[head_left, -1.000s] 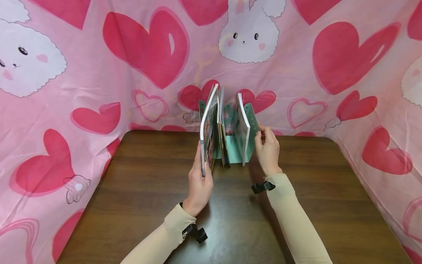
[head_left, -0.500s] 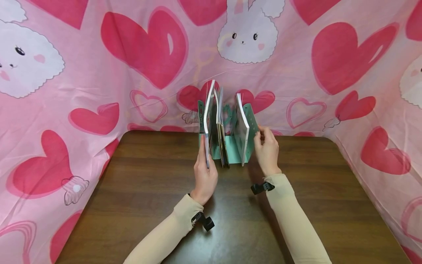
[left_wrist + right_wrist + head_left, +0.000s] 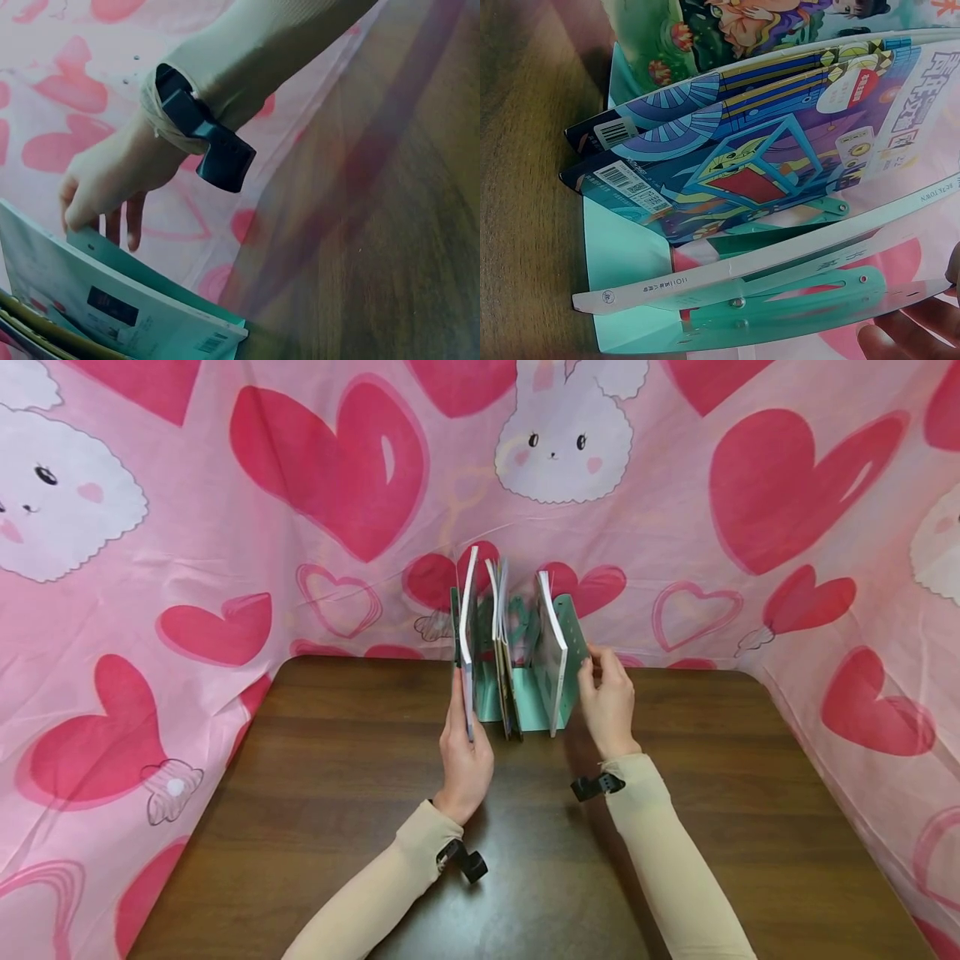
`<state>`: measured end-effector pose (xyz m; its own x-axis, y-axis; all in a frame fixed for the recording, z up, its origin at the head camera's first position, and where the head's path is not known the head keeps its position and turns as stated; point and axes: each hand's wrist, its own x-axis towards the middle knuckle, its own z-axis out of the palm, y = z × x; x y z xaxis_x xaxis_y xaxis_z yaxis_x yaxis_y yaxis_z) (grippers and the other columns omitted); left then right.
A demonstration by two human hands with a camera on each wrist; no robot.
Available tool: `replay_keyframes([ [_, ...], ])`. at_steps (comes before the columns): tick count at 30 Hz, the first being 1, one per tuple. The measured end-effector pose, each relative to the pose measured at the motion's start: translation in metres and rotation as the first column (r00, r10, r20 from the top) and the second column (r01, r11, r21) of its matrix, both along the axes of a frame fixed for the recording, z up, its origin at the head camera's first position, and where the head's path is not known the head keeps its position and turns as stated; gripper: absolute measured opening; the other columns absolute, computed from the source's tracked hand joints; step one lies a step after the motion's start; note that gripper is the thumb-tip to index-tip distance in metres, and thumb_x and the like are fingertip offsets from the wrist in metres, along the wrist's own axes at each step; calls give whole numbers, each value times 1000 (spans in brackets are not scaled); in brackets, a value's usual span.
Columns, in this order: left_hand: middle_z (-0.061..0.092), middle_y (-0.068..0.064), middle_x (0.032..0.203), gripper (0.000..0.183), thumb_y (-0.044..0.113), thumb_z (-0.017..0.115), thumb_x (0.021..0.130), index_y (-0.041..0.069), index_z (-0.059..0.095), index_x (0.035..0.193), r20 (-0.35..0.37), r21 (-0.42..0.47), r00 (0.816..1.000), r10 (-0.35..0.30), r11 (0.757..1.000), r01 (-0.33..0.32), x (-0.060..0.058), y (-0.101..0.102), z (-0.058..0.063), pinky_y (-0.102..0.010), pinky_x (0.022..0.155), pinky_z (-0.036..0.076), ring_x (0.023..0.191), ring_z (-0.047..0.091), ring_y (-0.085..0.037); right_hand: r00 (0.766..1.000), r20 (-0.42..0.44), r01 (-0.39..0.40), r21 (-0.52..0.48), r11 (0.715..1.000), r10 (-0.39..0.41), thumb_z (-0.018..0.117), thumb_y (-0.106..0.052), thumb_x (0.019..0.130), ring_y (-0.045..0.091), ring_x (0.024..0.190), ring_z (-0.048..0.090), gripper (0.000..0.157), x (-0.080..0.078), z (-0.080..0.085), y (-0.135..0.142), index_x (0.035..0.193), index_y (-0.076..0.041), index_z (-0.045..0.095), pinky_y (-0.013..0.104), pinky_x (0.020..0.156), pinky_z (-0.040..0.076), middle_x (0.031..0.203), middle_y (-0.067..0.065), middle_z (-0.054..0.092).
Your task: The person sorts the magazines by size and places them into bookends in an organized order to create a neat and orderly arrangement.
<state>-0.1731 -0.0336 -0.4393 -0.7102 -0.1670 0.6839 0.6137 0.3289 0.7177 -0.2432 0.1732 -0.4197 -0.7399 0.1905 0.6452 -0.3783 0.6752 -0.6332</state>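
My left hand pinches the near edge of a thin book, which stands upright inside the left end of a teal bookend rack. Between thumb and fingers, my right hand holds the rack's right end plate. Beside that plate leans a white-spined book, its back cover showing in the left wrist view. Several thin magazines, one with a blue and purple cover, stand mid-rack. An illustrated cover shows at the top of the right wrist view. The left hand's fingertips behind the book are hidden.
The rack stands at the back of a dark wooden table. Pink cloth with hearts and rabbits hangs close behind it and along both sides. A black wrist camera sits on each sleeve.
The left hand has pushed its book back into the rack, then shifted the book's top leftward toward the left end plate, widening the gap beside the magazines. The right hand stays put.
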Motion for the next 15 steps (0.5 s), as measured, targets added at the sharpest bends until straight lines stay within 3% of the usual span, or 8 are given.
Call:
replay_keyframes([
  [7, 28, -12, 151, 68, -14, 39, 91, 12, 18, 150, -6, 13, 1000, -23, 1000, 24, -12, 5, -2, -42, 100, 37, 133, 35, -22, 1000, -3, 4, 0, 1000, -4, 52, -14, 93, 23, 85, 61, 24, 1, 0, 1, 113, -3, 61, 40, 72, 51, 104, 13, 64],
  [11, 30, -10, 150, 71, -18, 40, 88, 11, 20, 150, -7, 19, 1000, 10, 1000, -10, -20, 8, -6, -46, 96, 41, 131, 38, -23, 1000, -6, 0, 5, 1000, 0, 52, -14, 93, 23, 85, 61, 25, 0, 0, 0, 113, -3, 61, 40, 71, 51, 103, 13, 64],
  [15, 33, -17, 146, 71, -23, 41, 84, 3, 24, 147, -33, 29, 998, 45, 999, -44, -27, 11, -10, -47, 99, 38, 129, 39, -27, 1000, 3, 0, 6, 1000, 0, 52, -15, 93, 22, 85, 60, 25, 0, 0, 0, 113, -3, 61, 40, 70, 52, 103, 12, 64],
])
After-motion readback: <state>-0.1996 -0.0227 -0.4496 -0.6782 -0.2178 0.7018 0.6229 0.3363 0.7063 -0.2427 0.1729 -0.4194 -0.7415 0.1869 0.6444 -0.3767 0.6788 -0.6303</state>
